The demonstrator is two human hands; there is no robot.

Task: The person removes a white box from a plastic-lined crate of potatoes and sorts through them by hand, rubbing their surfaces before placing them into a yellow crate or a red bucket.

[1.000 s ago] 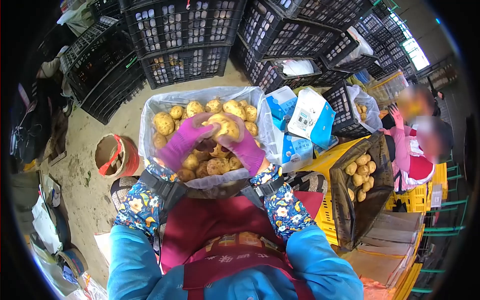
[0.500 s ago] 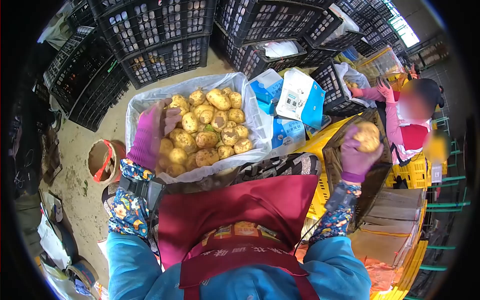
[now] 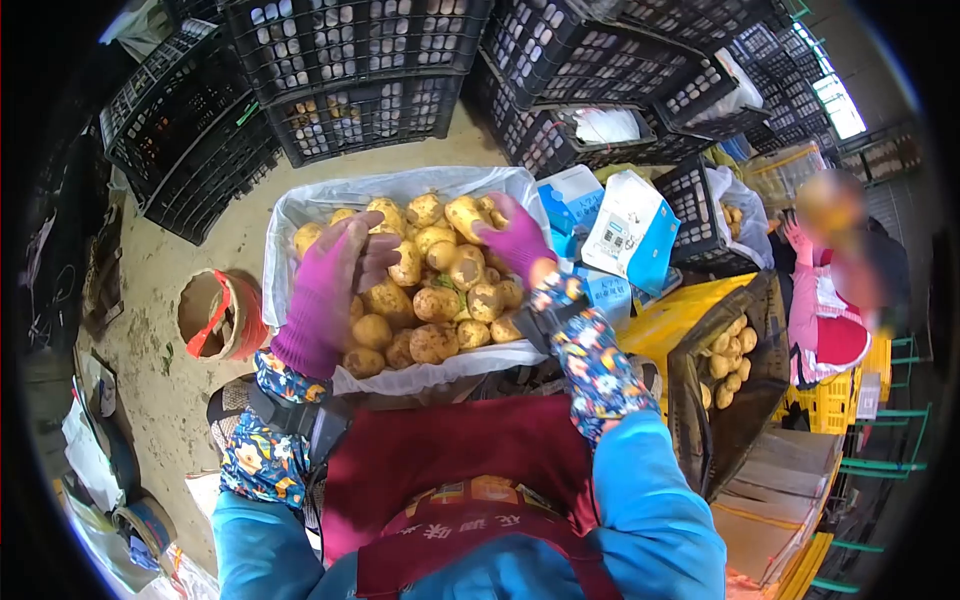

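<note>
A crate lined with white plastic (image 3: 400,180) stands in front of me, heaped with potatoes (image 3: 436,305), some with dark skin patches. At the heap's left side is my left hand (image 3: 345,262) in a purple glove, fingers apart over the potatoes and no potato visibly gripped. My right hand (image 3: 515,238), also gloved in purple, reaches in at the upper right of the heap. Its fingers close on an oblong potato (image 3: 466,218); part of the grip is hidden. To the right, a dark-lined box (image 3: 690,400) holds several more potatoes (image 3: 733,355).
Blue-and-white cartons (image 3: 630,228) lie right of the lined crate. Black crates (image 3: 360,120) are stacked behind. A bucket with a red strap (image 3: 245,320) stands at left. Another person in pink sleeves (image 3: 803,315) is at the far right, near yellow crates (image 3: 868,385).
My right hand has moved from the right-hand box, where it held a potato, left to the heap. That potato has left the hand. My left hand stays at the heap.
</note>
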